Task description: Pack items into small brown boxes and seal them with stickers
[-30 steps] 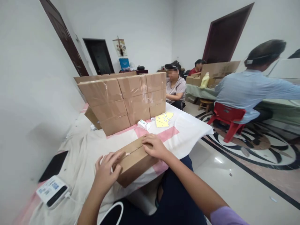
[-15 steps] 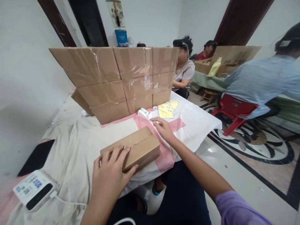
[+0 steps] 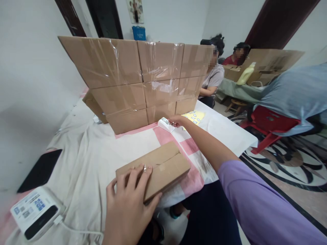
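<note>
Two hands are seen at separate jobs. The left hand (image 3: 127, 200) is laid flat, fingers spread, on the near end of the small cardboard box (image 3: 163, 166). The box lies on the cloth-covered table (image 3: 84, 153) near its front edge, with its flaps closed along the centre seam. The right hand (image 3: 177, 119) is stretched well forward and its fingertips are set against the small white dispenser (image 3: 165, 124). Whether the fingers are closed on it cannot be told.

The dispenser lies just in front of the stack of taped cartons (image 3: 143, 78), beside a yellow sheet (image 3: 195, 116). For this step to be done well, the flaps are best held shut by steady downward pressure from the spread palm, so that the seam is not sprung open while the reach is made. The dispenser is best pinched by its sides and lifted clear, so that neither the cartons behind it nor the sheet is knocked. A white device with a cable (image 3: 35, 211) and a dark flat object (image 3: 39, 170) are left lying at the near left.
</note>
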`<state>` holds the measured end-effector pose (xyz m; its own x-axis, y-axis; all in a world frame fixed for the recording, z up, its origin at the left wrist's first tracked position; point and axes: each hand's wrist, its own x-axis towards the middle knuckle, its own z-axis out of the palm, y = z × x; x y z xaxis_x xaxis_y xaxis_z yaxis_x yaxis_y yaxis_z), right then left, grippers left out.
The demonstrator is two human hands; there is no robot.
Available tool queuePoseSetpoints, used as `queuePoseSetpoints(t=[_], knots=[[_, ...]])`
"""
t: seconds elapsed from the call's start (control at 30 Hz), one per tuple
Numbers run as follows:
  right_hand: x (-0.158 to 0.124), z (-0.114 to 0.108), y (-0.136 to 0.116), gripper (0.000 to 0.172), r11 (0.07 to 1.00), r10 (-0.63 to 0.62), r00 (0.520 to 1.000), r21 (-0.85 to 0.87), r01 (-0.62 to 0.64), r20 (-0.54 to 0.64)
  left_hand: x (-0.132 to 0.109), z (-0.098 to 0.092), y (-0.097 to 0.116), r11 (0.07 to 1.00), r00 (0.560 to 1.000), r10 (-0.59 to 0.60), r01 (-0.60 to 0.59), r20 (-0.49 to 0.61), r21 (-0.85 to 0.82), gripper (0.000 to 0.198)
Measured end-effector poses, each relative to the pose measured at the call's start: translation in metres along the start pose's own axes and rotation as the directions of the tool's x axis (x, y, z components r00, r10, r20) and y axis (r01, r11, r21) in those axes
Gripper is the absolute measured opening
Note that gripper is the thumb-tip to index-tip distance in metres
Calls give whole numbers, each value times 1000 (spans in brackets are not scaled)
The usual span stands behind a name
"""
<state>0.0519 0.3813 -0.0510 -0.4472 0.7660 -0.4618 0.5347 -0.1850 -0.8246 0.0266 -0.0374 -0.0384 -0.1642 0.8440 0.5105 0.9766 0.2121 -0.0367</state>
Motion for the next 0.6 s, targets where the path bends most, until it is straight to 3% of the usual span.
queuePoseSetpoints(t=[0.13, 0.3, 0.6], knots=[[2, 3, -1, 21, 997, 16, 1000, 70, -17, 15, 0, -1, -1, 1000, 1000, 3, -3, -13, -16, 54], [-5, -1, 18, 12, 971, -55, 998, 232, 54, 0, -1, 1, -3, 999, 999, -4, 3, -32, -32, 54], [-15, 15, 62, 15, 820, -189, 967, 513, 252, -172, -3, 3, -6, 998, 999, -27, 26, -26, -57, 53]])
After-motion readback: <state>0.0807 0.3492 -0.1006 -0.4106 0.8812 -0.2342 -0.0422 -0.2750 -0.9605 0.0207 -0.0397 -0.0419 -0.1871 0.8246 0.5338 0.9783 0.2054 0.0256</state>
